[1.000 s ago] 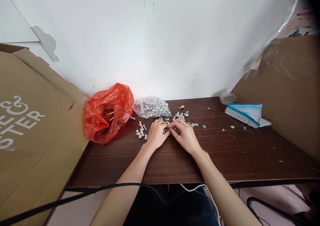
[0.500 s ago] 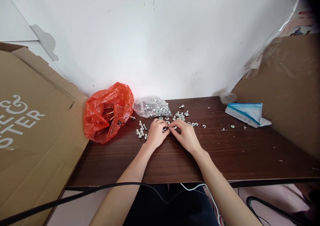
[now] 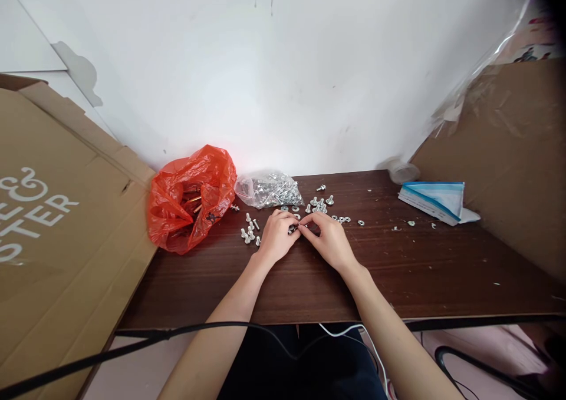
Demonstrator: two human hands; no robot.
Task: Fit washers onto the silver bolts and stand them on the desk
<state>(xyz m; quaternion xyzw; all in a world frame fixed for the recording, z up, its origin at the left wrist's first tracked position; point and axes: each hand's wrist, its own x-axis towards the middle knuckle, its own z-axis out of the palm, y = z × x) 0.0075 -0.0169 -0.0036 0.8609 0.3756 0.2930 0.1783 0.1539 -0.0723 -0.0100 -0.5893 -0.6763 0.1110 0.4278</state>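
Note:
Over the middle of the dark wooden table, my left hand (image 3: 277, 233) and my right hand (image 3: 331, 239) meet at their fingertips, both closed in a pinch. A small metal fastener (image 3: 292, 229) shows partly at the left fingers; its exact kind is hidden. What the right fingertips grip is too small to make out. Several loose bolts (image 3: 250, 229) lie left of my left hand. Beyond my right hand is a cluster of bolts (image 3: 319, 208), with nuts (image 3: 341, 220) beside it. Flat washers (image 3: 295, 209) lie just past the fingertips.
A red plastic bag (image 3: 192, 200) holding copper-coloured pieces stands at the left. Behind my hands lies a clear bag of hardware (image 3: 269, 189). One bolt with parts on it (image 3: 321, 188) lies near the wall. A blue-and-white packet (image 3: 433, 202) is at the right. Cardboard boxes (image 3: 66, 229) flank the table.
Both hands keep their place and their pinch. Only the fingers have shifted slightly around the small metal fastener, and a pale glint below the right fingers no longer shows.

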